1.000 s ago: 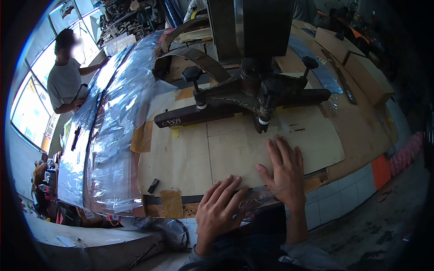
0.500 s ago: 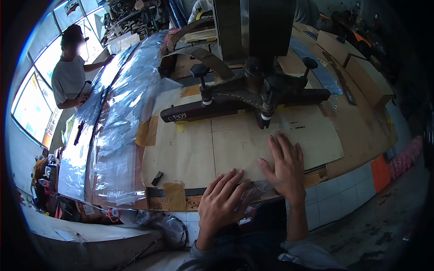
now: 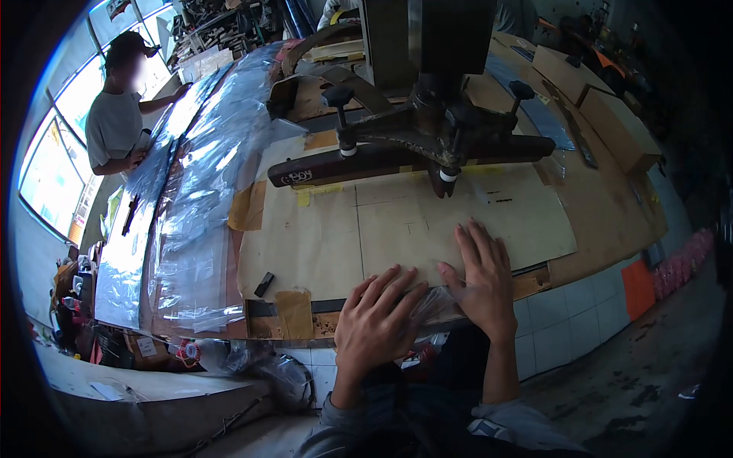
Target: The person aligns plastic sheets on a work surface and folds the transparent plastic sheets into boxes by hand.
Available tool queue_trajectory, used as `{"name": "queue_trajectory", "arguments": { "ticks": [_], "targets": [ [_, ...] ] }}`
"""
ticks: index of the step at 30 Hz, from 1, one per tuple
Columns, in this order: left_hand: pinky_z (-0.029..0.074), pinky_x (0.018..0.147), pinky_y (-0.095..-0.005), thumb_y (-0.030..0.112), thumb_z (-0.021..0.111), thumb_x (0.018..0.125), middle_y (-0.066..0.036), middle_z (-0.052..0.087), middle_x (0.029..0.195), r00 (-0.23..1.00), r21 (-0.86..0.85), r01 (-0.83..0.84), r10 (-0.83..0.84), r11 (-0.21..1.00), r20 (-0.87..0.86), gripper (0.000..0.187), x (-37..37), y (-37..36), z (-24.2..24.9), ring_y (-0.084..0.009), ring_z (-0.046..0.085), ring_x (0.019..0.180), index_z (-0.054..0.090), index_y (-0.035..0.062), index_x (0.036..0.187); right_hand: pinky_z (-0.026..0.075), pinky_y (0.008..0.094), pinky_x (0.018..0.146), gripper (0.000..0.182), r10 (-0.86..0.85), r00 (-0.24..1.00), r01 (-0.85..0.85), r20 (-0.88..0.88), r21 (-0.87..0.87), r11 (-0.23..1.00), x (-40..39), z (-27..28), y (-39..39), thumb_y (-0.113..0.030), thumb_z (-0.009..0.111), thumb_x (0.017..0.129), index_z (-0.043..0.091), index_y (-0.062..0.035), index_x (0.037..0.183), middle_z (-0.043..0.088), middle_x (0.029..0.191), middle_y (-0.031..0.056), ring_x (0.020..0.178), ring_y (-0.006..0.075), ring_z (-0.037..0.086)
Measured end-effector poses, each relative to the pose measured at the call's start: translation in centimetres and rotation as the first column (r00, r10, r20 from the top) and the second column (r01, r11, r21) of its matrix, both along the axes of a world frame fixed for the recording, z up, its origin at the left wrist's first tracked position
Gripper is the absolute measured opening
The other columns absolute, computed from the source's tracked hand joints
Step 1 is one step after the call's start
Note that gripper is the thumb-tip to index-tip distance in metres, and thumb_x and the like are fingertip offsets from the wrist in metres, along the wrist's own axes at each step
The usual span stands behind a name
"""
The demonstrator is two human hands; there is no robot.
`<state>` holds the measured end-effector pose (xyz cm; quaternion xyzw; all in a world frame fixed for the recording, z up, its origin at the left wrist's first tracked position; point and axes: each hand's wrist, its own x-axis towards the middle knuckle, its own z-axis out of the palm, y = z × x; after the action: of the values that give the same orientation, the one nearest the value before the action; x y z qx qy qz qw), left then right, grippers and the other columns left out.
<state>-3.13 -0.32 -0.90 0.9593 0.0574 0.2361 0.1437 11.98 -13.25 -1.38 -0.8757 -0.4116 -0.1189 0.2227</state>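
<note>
Head view: our left hand (image 3: 376,317) and right hand (image 3: 487,286) stay spread, grip unclear, at the near edge of the pale sheet (image 3: 305,244), film (image 3: 432,304) between them, so work seems little advanced.

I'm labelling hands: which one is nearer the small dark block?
Left. The left hand lies to the right of the small dark block; the right hand lies farther right.

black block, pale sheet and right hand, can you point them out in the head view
black block (image 3: 264,285), head view, its upper face
pale sheet (image 3: 405,235), head view, bare surface near its middle
right hand (image 3: 487,292), head view, back of the hand
</note>
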Motion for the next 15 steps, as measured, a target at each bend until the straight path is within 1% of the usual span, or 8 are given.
{"name": "queue_trajectory", "arguments": {
  "ticks": [3,4,6,9,10,12,13,15],
  "targets": [
    [0.04,0.104,-0.0424,0.023,0.069,0.071,-0.004,0.058,0.134,1.0,-0.011,-0.005,0.006,1.0,0.015,0.05,0.3,-0.2,0.1,-0.0237,0.052,0.126,0.064,0.0168,0.121,0.033,0.0495,0.109,0.06,0.024,0.999,-0.024,0.022,-0.011,1.0,-1.5,0.1,-1.5,-0.04,0.062,0.089,0.051,-0.0012,0.133,0.048,0.137,0.0185,0.129,0.0326,0.045],
    [0.038,0.106,-0.0428,0.022,0.068,0.069,-0.004,0.055,0.138,1.0,-0.008,0.018,-0.018,1.0,-0.017,0.053,0.2,-0.3,0.4,-0.0236,0.05,0.129,0.063,0.0167,0.122,0.035,0.0485,0.108,0.059,0.034,0.999,-0.034,0.03,-0.019,0.999,-2.0,0.5,-2.0,-0.04,0.062,0.089,0.052,-0.0012,0.132,0.049,0.136,0.0183,0.127,0.0327,0.047],
    [0.034,0.109,-0.0435,0.021,0.067,0.066,-0.003,0.049,0.145,0.995,-0.003,0.063,-0.063,0.998,-0.078,0.059,0.0,-0.2,1.1,-0.0234,0.046,0.133,0.061,0.0164,0.125,0.038,0.0469,0.103,0.057,0.052,0.998,-0.053,-0.022,-0.026,0.998,-3.0,1.2,-3.1,-0.04,0.062,0.088,0.055,-0.0029,0.13,0.051,0.134,0.0168,0.121,0.0315,0.05],
    [0.029,0.113,-0.0452,0.019,0.066,0.057,-0.003,0.039,0.152,0.978,0.032,0.149,-0.142,0.988,-0.15,0.077,-0.1,0.1,1.0,-0.0231,0.04,0.138,0.054,0.0212,0.134,0.042,0.0452,0.096,0.051,0.092,0.993,-0.097,-0.077,-0.065,0.993,-3.4,2.7,-4.2,-0.04,0.063,0.088,0.06,-0.0051,0.125,0.054,0.13,0.014,0.114,0.0296,0.053],
    [0.029,0.113,-0.0457,0.019,0.065,0.056,-0.003,0.039,0.153,0.978,0.002,0.147,-0.145,0.989,-0.152,0.082,-0.2,0.1,1.0,-0.0229,0.039,0.139,0.052,0.0235,0.136,0.042,0.0447,0.094,0.049,0.105,0.99,-0.113,-0.092,-0.083,0.99,-3.5,3.1,-4.5,-0.04,0.063,0.088,0.063,-0.0058,0.123,0.055,0.128,0.013,0.112,0.0289,0.054],
    [0.027,0.114,-0.0466,0.019,0.064,0.053,-0.002,0.037,0.153,0.976,-0.056,0.145,-0.152,0.988,-0.155,0.09,-0.2,0.2,0.8,-0.0224,0.037,0.14,0.047,0.0283,0.141,0.042,0.0438,0.096,0.044,0.13,0.98,-0.145,-0.15,-0.099,0.984,-3.3,3.9,-4.6,-0.034,0.067,0.085,0.065,-0.008,0.121,0.056,0.126,0.0109,0.113,0.0297,0.053],
    [0.027,0.114,-0.047,0.019,0.064,0.052,-0.003,0.037,0.154,0.979,-0.104,0.151,-0.163,0.983,-0.119,0.091,-0.2,0.2,0.8,-0.0224,0.037,0.14,0.046,0.0296,0.141,0.041,0.0433,0.097,0.042,0.141,0.974,-0.161,-0.178,-0.106,0.981,-3.1,4.2,-4.6,-0.031,0.069,0.084,0.066,-0.0092,0.12,0.056,0.125,0.0098,0.113,0.0301,0.053],
    [0.026,0.114,-0.0476,0.02,0.064,0.051,-0.003,0.037,0.154,0.983,-0.199,0.165,-0.177,0.966,-0.04,0.094,-0.2,0.1,0.8,-0.0223,0.037,0.14,0.044,0.0323,0.142,0.044,0.0413,0.093,0.04,0.186,0.961,-0.209,-0.204,-0.096,0.973,-2.3,4.5,-4.5,-0.027,0.069,0.084,0.067,-0.0093,0.12,0.056,0.121,0.0106,0.106,0.0298,0.057]
  ]
}}
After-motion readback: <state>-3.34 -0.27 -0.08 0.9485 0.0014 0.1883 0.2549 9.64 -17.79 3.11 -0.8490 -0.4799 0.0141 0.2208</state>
